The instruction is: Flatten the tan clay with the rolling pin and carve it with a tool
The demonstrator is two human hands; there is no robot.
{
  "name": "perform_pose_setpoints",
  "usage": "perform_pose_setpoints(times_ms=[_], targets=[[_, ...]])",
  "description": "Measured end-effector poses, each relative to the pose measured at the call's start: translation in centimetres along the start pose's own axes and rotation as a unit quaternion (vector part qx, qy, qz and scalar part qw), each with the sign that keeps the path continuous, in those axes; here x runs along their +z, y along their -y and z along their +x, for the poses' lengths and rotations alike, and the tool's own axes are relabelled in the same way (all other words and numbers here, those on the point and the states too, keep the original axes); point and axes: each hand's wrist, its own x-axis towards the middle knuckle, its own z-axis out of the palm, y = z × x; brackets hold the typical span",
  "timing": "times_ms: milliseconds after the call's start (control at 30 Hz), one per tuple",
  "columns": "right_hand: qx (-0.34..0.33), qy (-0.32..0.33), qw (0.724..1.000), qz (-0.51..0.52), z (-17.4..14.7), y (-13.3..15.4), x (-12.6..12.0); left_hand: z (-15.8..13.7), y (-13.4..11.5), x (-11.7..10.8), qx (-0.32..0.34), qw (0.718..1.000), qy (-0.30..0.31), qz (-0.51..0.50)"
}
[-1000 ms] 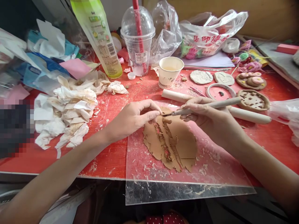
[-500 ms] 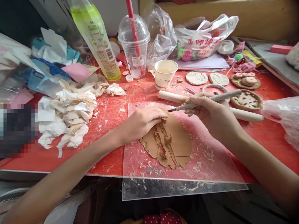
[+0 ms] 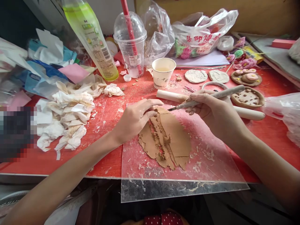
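A thin, ragged-edged slab of brown clay (image 3: 175, 134) lies on a clear plastic board (image 3: 138, 190), with rough cuts and loose strips running down its left half. My left hand (image 3: 133, 120) rests at the slab's upper left edge, index finger stretched out and thumb apart below it, nothing visible gripped. Pen-fashion, my right hand (image 3: 211, 109) holds a grey-handled clay tool (image 3: 225, 93). Its narrow dark tip hovers over or just touches the slab's top edge; which, I cannot tell. Behind the right hand lies a white rolling pin (image 3: 249, 113), partly hidden.
Beyond the board stand a paper cup (image 3: 164, 73) of cloudy liquid, a domed plastic cup (image 3: 136, 47) and a green bottle (image 3: 93, 40). Crumpled tissues (image 3: 72, 106) are heaped left. At right are round clay pieces (image 3: 248, 97), a ring (image 3: 217, 85) and a plastic bag (image 3: 286, 109).
My left hand has drawn slightly left and its index finger and thumb have spread, uncovering the slab's top. The right hand's tool stays near the top edge. The view has shifted slightly.
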Motion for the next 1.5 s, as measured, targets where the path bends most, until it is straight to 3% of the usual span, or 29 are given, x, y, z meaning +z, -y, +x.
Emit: perform_pose_setpoints(times_ms=[200,333,633,933,1067,1267,1367,1500], targets=[[0.002,0.005,1.000,0.003,-0.1,0.2,0.0,0.2,0.6,-0.7,-0.117,0.988,0.058,-0.087],[0.014,0.001,1.000,0.000,0.0,0.1,0.0,0.2,1.1,-0.7,-0.146,0.982,0.069,-0.101],[0.017,0.007,1.000,-0.008,0.0,0.1,-0.1,0.1,0.5,-1.1,-0.082,0.995,0.046,-0.010],[0.013,0.006,1.000,-0.014,0.0,0.3,0.0,-0.2,1.4,-0.4,0.054,0.988,0.122,0.077],[0.011,0.006,1.000,-0.013,0.0,0.3,-0.1,-0.3,1.4,-0.3,0.071,0.986,0.116,0.092],[0.005,0.004,0.999,-0.034,0.0,0.2,-0.2,-0.2,0.8,-0.5,0.017,0.995,0.049,0.085],[0.004,0.002,0.999,-0.042,0.0,0.2,-0.2,-0.1,0.7,-0.8,-0.060,0.998,0.011,0.016],[0.002,0.001,0.998,-0.060,0.0,0.3,-0.2,0.1,0.8,-1.3,-0.132,0.988,0.007,-0.077]])
